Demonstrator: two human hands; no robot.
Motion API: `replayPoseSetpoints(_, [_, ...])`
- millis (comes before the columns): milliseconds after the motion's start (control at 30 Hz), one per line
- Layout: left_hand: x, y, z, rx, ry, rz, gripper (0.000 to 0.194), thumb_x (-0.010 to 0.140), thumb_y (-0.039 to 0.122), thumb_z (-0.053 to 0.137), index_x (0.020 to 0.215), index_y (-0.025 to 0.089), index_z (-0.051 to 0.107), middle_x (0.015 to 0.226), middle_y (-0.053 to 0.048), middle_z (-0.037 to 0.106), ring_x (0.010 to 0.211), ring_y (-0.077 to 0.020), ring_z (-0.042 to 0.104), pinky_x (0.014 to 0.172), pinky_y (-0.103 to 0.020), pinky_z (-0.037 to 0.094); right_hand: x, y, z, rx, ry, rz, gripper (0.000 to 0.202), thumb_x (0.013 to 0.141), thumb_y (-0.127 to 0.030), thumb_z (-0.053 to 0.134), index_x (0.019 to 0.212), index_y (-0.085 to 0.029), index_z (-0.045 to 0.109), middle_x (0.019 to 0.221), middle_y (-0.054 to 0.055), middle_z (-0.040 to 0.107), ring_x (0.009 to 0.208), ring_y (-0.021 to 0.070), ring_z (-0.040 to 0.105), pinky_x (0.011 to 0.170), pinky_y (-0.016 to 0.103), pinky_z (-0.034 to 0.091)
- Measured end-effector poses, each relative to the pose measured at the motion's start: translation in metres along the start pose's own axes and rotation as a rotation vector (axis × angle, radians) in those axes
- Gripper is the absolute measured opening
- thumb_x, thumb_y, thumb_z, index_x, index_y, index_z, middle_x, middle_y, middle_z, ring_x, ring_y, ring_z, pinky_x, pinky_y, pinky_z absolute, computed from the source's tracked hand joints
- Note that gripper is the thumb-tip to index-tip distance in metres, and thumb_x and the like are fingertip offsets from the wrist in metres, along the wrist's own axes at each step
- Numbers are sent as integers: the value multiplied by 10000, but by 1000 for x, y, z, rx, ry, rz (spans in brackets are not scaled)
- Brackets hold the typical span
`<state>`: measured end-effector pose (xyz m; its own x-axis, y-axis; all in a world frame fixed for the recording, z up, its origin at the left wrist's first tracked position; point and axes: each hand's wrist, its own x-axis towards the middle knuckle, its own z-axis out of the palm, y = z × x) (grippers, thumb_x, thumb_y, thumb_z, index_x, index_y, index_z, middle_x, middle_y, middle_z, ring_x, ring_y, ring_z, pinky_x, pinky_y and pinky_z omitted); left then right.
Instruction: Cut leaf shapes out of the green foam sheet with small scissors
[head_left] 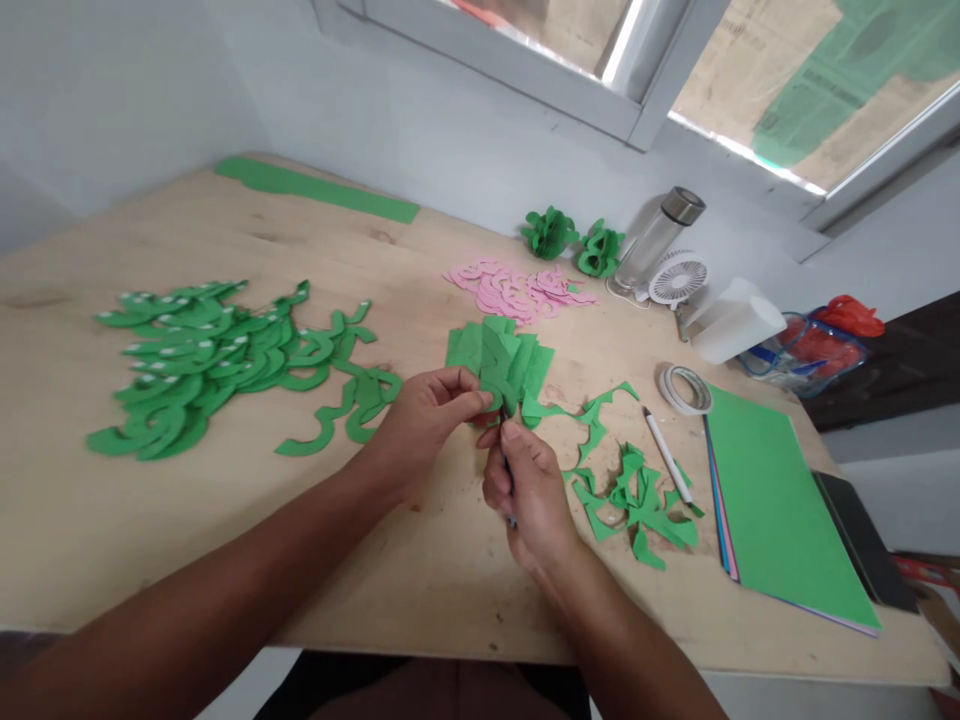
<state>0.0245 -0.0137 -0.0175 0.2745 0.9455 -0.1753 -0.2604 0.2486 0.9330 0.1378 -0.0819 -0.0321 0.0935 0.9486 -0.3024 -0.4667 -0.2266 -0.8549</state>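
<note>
My left hand (442, 410) pinches the lower left edge of a green paper piece (496, 362) near the middle of the table. My right hand (529, 480) is closed round dark-handled scissors (508, 462), whose blades meet the paper's lower edge just right of my left fingertips. Behind the held piece lie several green paper rectangles (536, 365). A jagged green offcut (592, 410) trails to the right, above a heap of green scraps (637, 500). Curved green cutouts (367, 390) lie left of my left hand, beside a large overlapping pile (202, 360).
Pink cutouts (517, 290) and two green paper balls (551, 233) lie toward the wall. A bottle (656, 240), small fan (677, 278), tape roll (685, 389), white pen (667, 455) and coloured sheets (784, 510) are on the right. A green strip (315, 188) lies at the back left.
</note>
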Motion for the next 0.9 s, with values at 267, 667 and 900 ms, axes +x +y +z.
replayPoseSetpoints(267, [-1,0,1,-12,-10,-6,218,679,264,786,582,215,597,538,40,612,562,-131,550,622,-268,446,-1,-1,1,-4,6,-10,487,747,-660,771,720,-192,642,415,-126,372,360,41,198,374,209,122])
replayPoseSetpoints(667, [-3,2,2,-17,-2,-10,226,681,269,796,579,224,599,549,27,620,583,-155,559,632,-290,452,-1,0,1,-31,22,-37,467,772,-644,750,712,-195,634,401,-130,367,356,46,199,376,214,129])
replayPoseSetpoints(900, [-5,5,3,-18,2,-4,224,678,268,793,582,218,597,561,18,617,586,-157,562,625,-295,445,-1,-2,1,-50,20,-41,462,778,-638,745,711,-193,639,402,-128,368,348,44,201,371,217,130])
